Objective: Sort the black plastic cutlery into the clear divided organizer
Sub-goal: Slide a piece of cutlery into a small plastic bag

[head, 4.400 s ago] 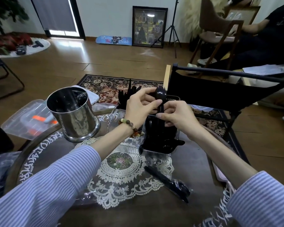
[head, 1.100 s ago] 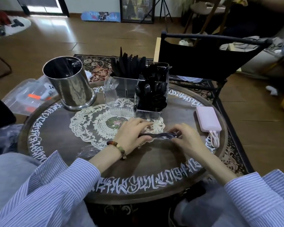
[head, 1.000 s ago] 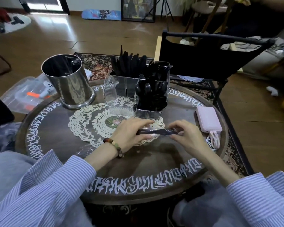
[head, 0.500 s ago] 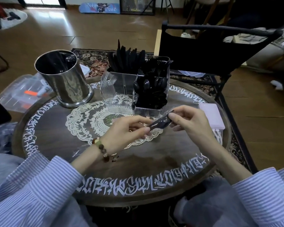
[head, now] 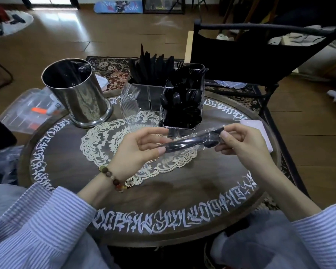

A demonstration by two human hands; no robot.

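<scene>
A black plastic spoon in a clear wrapper (head: 192, 141) is held in the air above the lace doily. My left hand (head: 138, 148) pinches its handle end, and my right hand (head: 242, 142) pinches the bowl end. Behind them stands the clear divided organizer (head: 138, 101). Its right front compartment is packed with black spoons (head: 182, 105). Black knives (head: 151, 68) stick up at the back left and black forks (head: 190, 72) at the back right. Its left front compartment looks empty.
A shiny steel cylinder (head: 78, 94) stands at the table's left. A pink power bank (head: 258, 131) lies by my right hand. A lace doily (head: 109, 144) covers the middle of the round dark table (head: 163, 195). A black folding chair (head: 250, 53) is beyond the table.
Both hands picked the wrapped spoon up off the table and raised it toward the organizer. Earlier, they were at the organizer with a spoon.
</scene>
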